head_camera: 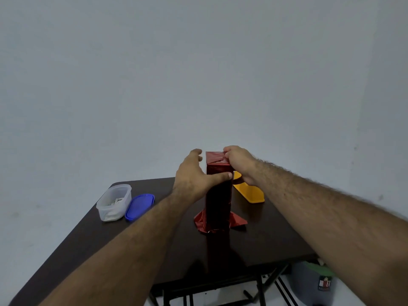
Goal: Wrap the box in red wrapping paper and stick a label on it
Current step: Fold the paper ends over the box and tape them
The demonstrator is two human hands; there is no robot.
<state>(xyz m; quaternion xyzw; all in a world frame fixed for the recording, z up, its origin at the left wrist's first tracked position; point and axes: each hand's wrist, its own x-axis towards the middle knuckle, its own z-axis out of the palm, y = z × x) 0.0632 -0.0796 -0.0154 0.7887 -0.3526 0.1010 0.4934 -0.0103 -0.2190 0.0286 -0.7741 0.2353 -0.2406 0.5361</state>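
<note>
A tall box [218,199] covered in shiny red wrapping paper stands upright on the middle of the dark table [154,244]. Loose red paper flaps [202,221] splay out at its foot on both sides. My left hand [194,175] grips the box's upper left side, thumb laid across the near face. At the top right corner my right hand [238,162] presses on the folded paper of the top end. Whether it pinches the fold I cannot see. No label shows on the box.
A clear plastic tub [113,202] with small paper pieces inside sits at the table's left, its blue lid [139,206] beside it. A yellow container [249,192] lies behind the box on the right. Under the table's right edge are folding legs and a grey bag [313,283].
</note>
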